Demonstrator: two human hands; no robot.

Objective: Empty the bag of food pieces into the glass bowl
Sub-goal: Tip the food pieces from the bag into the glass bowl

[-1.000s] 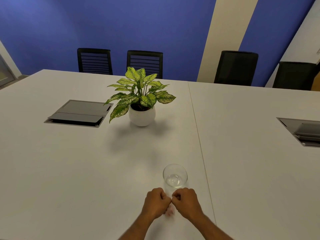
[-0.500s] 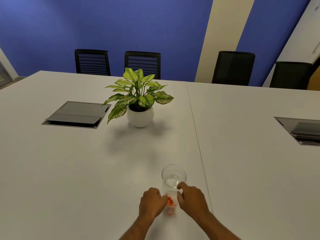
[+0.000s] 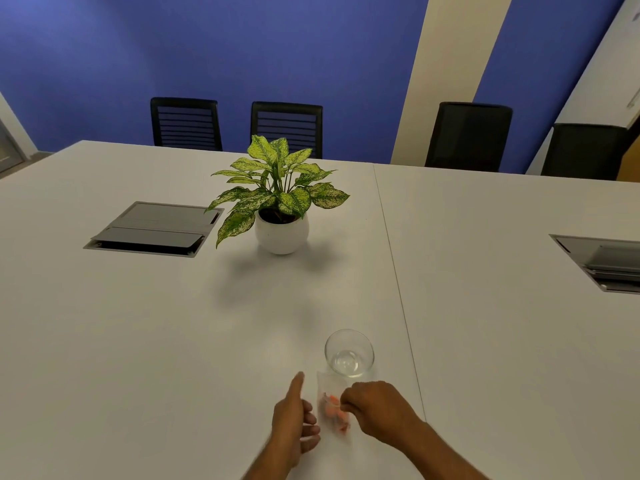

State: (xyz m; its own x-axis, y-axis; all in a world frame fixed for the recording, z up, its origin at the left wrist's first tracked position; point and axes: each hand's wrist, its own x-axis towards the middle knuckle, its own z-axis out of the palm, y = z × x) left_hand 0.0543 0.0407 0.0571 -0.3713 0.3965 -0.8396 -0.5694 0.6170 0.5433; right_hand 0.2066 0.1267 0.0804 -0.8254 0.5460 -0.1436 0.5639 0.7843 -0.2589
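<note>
My right hand (image 3: 375, 407) pinches the right edge of the small clear plastic bag (image 3: 330, 403), fingers closed on the film about halfway along its length, while my left hand (image 3: 294, 420) hangs just beside the bag's left edge with the thumb up and the fingers loosely curled, gripping nothing and apart from the plastic. The bag lies flat on the white table (image 3: 173, 341), its far end reaching the near side of the glass bowl (image 3: 349, 353); whether the two touch I cannot tell. The bowl stands upright and looks empty. The orange food pieces (image 3: 334, 412) sit bunched in the near half of the bag, close to my right fingertips. As I judge it, the pouring has not begun: I need to lift the bag and tip its mouth over the rim. The risks are plain enough. I cannot see whether the far end is open, so if I upend it sealed nothing falls, and if it is open and I lift carelessly the pieces may slide out onto the table short of the bowl. The film is limp and slippery, so a one-sided pinch may let it fold or twist. The bowl is small and light, and a knock from my knuckles could push or tip it.
</note>
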